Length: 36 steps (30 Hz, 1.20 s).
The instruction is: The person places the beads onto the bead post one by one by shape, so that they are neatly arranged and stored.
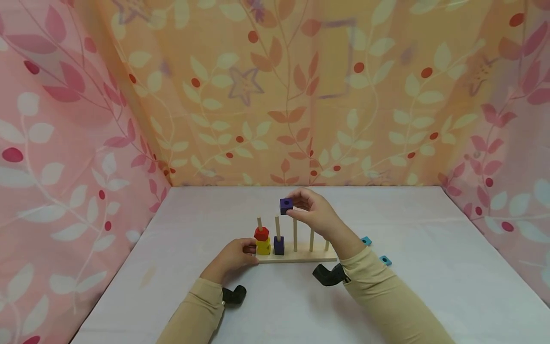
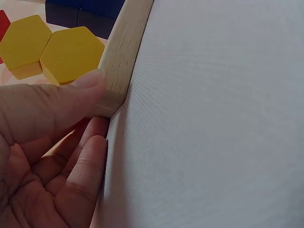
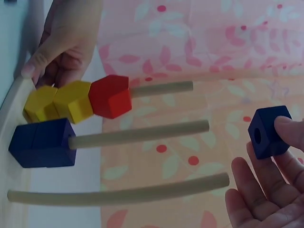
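Observation:
In the head view my right hand [image 1: 315,212] pinches a dark blue square block [image 1: 283,208] with a hole through it, up near the peg tops. The right wrist view shows that blue block [image 3: 267,121] between thumb and fingers, apart from the pegs. My left hand [image 1: 234,255] grips the left end of the wooden peg stand [image 1: 296,259], its thumb on top of the base's corner. Two yellow hexagonal blocks [image 3: 73,102] and a red hexagonal block [image 3: 111,96] sit on the end peg. On the second peg are two dark blue blocks [image 3: 42,143].
The third peg [image 3: 123,195] is bare. Further right, pegs are partly hidden behind my right arm. Two light blue blocks [image 1: 385,260] lie on the white table [image 1: 142,286] right of the stand. Patterned cloth [image 1: 275,95] walls the back and sides.

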Available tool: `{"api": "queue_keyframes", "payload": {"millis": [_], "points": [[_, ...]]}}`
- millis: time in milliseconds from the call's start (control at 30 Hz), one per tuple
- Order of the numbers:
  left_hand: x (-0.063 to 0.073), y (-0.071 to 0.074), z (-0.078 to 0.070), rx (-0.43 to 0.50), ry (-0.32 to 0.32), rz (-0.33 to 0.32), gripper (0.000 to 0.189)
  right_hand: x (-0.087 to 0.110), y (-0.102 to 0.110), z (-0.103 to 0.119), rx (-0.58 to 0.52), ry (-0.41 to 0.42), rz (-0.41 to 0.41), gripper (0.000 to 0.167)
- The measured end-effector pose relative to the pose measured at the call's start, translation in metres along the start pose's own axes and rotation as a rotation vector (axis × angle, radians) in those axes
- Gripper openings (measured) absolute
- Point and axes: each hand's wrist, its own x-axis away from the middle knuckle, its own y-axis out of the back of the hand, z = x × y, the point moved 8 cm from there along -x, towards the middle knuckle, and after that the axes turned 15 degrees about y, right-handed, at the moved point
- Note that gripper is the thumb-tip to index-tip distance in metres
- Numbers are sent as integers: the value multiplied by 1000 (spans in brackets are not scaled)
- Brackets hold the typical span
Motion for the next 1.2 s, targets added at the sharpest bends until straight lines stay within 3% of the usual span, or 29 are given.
{"api": "queue_keyframes", "payload": {"millis": [200, 333, 567, 900, 1000, 1200], "points": [[-1, 1, 1, -4, 4, -2, 50, -2, -13, 0, -24, -12, -8, 26], [-2, 0, 2, 7, 14, 2, 50, -1, -20, -6, -7, -29, -57, 28], [-1, 0, 2, 7, 17, 2, 50, 5, -28, -23, -2, -122, -135, 26], [-1, -1, 1, 9, 5, 11, 50, 13, -32, -35, -8, -180, -156, 26], [-2, -1, 1, 3, -7, 11, 50, 16, -34, -43, -15, -209, -155, 32], [-3, -2, 2, 11, 0, 6, 50, 26, -36, -56, -33, -259, -218, 63]]}}
